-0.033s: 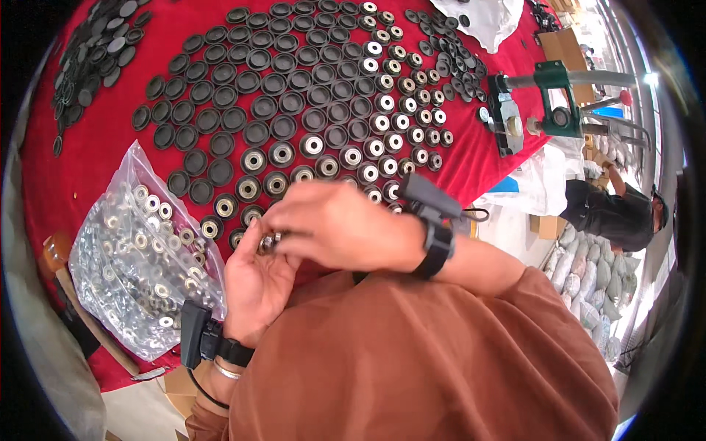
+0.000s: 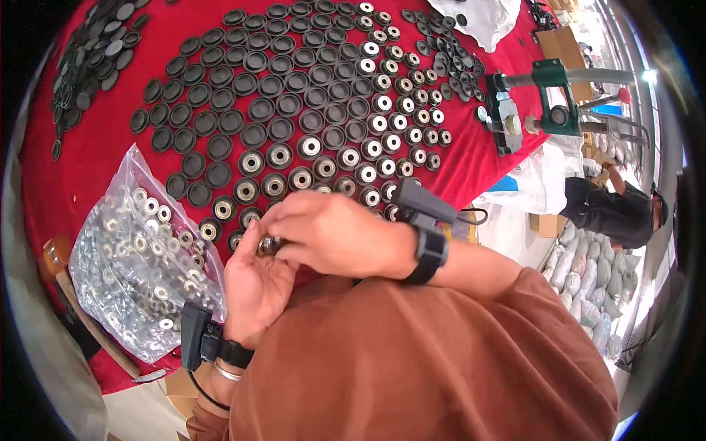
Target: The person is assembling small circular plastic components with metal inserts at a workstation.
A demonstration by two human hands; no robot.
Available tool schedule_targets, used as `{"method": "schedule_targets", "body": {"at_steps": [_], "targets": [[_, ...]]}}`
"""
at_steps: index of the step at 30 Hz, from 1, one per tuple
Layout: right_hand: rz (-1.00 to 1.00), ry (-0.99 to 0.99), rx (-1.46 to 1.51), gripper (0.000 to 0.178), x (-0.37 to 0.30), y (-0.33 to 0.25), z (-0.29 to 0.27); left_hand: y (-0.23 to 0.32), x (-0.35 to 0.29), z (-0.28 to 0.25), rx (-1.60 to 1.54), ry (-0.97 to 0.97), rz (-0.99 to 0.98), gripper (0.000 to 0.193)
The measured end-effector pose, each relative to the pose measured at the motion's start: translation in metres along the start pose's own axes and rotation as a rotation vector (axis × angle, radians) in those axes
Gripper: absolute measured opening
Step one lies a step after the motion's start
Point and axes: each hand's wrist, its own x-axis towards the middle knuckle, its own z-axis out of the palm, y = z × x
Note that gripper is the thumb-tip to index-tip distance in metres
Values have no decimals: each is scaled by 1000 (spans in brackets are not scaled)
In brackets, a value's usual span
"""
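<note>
My left hand [image 2: 257, 290] is cupped palm up beside the plastic bag, with a few small metal ball bearings [image 2: 271, 245] at its fingers. Over it reaches my right hand [image 2: 331, 231], its curled fingertips pinching at the same bearings. How many bearings lie between the hands is hidden. Just beyond my hands stand rows of round black caps [image 2: 283, 128]. Those in the nearest rows and along the right side carry a shiny bearing [image 2: 251, 162] in the middle; the others are hollow cups. A clear plastic bag [image 2: 132, 294] full of loose bearings sits left of my left hand.
A hammer [image 2: 88, 309] lies left of the bag on the red cloth [image 2: 95, 154]. Loose black discs [image 2: 95, 59] are heaped at the far left, with more at the far right. A green press [image 2: 555, 103] stands at right. Beyond it, a person [image 2: 614, 209] bends near stacked sacks.
My right hand has shifted very slightly toward my body, its fingers still at the bearings. The left hand stays in place.
</note>
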Motion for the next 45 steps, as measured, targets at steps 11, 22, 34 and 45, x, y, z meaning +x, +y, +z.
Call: {"method": "schedule_targets", "body": {"at_steps": [11, 22, 34, 45], "targets": [[438, 247, -349, 18, 0, 63, -60, -6, 2, 23, 101, 251, 12, 35], [173, 149, -461, 12, 7, 79, -48, -5, 4, 21, 128, 245, 7, 34], [0, 3, -106, 13, 7, 10, -32, -8, 13, 15, 133, 83, 3, 43], [368, 272, -324, 18, -12, 47, -56, -12, 8, 28, 200, 257, 10, 44]]}}
